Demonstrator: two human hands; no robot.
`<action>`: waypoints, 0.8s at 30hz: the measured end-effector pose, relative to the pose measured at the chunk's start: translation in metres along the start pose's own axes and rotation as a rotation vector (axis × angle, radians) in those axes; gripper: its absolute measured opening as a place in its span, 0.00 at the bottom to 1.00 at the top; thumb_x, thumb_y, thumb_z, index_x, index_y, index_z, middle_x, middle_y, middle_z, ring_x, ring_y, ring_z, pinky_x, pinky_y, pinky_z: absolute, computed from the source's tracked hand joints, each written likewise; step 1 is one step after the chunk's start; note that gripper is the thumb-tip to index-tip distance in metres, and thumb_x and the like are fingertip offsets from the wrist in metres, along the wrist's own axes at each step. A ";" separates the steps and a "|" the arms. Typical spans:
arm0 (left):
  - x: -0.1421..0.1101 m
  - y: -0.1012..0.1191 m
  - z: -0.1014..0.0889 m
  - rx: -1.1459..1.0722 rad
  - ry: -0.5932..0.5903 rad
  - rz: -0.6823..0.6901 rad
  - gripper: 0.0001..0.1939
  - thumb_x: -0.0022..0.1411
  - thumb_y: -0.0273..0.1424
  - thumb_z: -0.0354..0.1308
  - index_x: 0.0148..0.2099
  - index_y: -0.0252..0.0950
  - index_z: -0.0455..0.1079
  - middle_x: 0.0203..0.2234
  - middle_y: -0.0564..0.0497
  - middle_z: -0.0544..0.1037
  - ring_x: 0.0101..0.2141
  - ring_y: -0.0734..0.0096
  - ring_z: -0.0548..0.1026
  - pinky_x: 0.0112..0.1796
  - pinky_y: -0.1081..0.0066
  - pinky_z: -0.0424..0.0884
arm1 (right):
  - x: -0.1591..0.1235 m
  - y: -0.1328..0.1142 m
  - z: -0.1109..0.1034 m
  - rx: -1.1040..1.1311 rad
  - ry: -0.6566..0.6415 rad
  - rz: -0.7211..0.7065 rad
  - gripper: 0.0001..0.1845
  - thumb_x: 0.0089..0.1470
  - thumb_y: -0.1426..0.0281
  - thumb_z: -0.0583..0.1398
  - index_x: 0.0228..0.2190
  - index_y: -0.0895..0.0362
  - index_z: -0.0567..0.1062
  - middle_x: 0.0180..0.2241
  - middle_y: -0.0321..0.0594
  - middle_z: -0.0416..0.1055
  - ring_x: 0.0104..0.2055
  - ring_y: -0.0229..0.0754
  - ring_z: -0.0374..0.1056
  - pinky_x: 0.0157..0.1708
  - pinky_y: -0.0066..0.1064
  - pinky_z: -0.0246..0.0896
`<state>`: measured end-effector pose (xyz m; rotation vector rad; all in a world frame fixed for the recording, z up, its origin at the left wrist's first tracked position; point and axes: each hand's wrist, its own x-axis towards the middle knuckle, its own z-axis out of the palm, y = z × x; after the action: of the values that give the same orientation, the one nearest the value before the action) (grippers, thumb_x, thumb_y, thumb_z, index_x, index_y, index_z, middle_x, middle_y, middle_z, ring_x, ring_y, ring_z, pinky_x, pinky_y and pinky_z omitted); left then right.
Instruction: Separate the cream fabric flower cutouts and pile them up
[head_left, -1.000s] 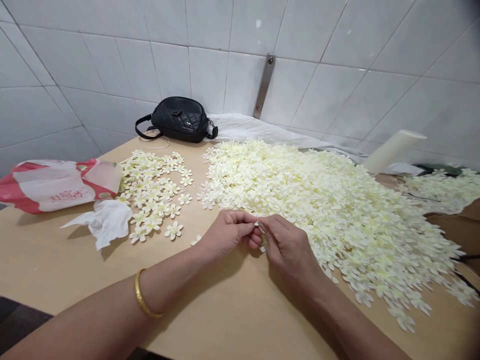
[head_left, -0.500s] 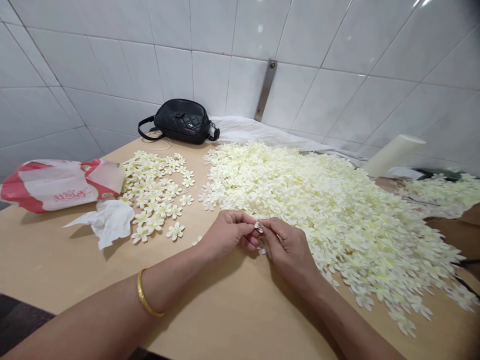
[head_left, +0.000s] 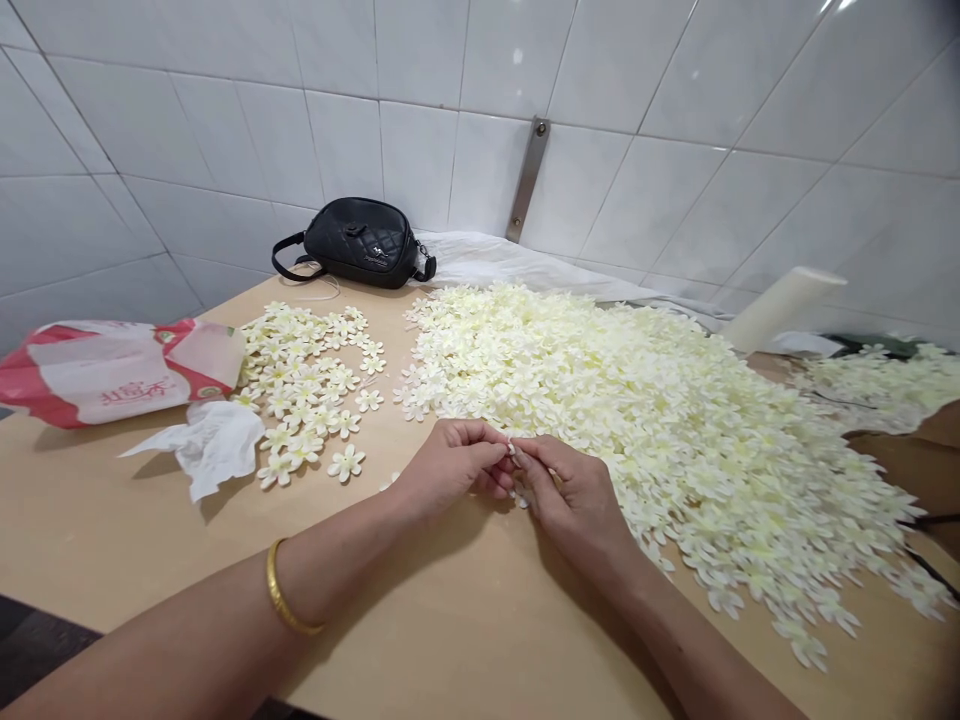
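Observation:
My left hand (head_left: pixel 459 464) and my right hand (head_left: pixel 576 494) meet in front of a large heap of pale yellow-white artificial flowers (head_left: pixel 600 370). Thumb and fingers of both are pinched together on one small white flower (head_left: pixel 511 449), mostly covered by the fingertips. Another petal (head_left: pixel 522 500) shows just below the fingers; whether it belongs to the same flower I cannot tell. To the left lies a smaller group of loose flowers (head_left: pixel 300 400), with a single flower (head_left: pixel 346 464) at its near edge. A gold bangle (head_left: pixel 279 590) circles my left wrist.
A red and white tissue pack (head_left: pixel 112 375) lies at the left, a crumpled tissue (head_left: pixel 214 440) in front of it. A black bag (head_left: pixel 361 242) rests at the back by the tiled wall. A white roll (head_left: pixel 784 305) leans behind the heap, near white cloth (head_left: pixel 480 262).
The fingertips have closed in tighter, so less of the small flower shows between them. The whole view has shifted slightly; the things on the table stay put.

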<state>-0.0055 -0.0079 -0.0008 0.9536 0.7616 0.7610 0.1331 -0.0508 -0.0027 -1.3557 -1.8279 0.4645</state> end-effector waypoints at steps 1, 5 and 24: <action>0.000 -0.001 -0.001 0.004 -0.017 -0.002 0.06 0.48 0.29 0.59 0.26 0.30 0.68 0.18 0.50 0.70 0.19 0.78 0.68 0.26 0.72 0.66 | 0.000 0.001 0.000 -0.017 0.011 -0.011 0.12 0.55 0.73 0.51 0.31 0.58 0.74 0.26 0.38 0.69 0.28 0.36 0.64 0.28 0.27 0.57; 0.001 -0.002 -0.003 0.012 -0.068 0.019 0.10 0.48 0.32 0.61 0.27 0.29 0.68 0.18 0.50 0.71 0.20 0.76 0.69 0.28 0.72 0.67 | 0.000 0.002 0.001 -0.041 0.020 -0.029 0.12 0.55 0.73 0.51 0.32 0.58 0.74 0.27 0.38 0.70 0.28 0.36 0.64 0.29 0.27 0.58; 0.002 -0.005 -0.003 -0.007 -0.128 0.017 0.10 0.46 0.32 0.62 0.29 0.29 0.70 0.20 0.49 0.71 0.21 0.77 0.68 0.30 0.70 0.66 | 0.000 -0.001 -0.001 -0.237 0.020 -0.064 0.13 0.53 0.77 0.49 0.27 0.59 0.72 0.24 0.38 0.67 0.27 0.37 0.62 0.27 0.27 0.54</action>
<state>-0.0057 -0.0065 -0.0070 0.9936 0.6389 0.7099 0.1335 -0.0514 -0.0009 -1.4470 -1.9513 0.2044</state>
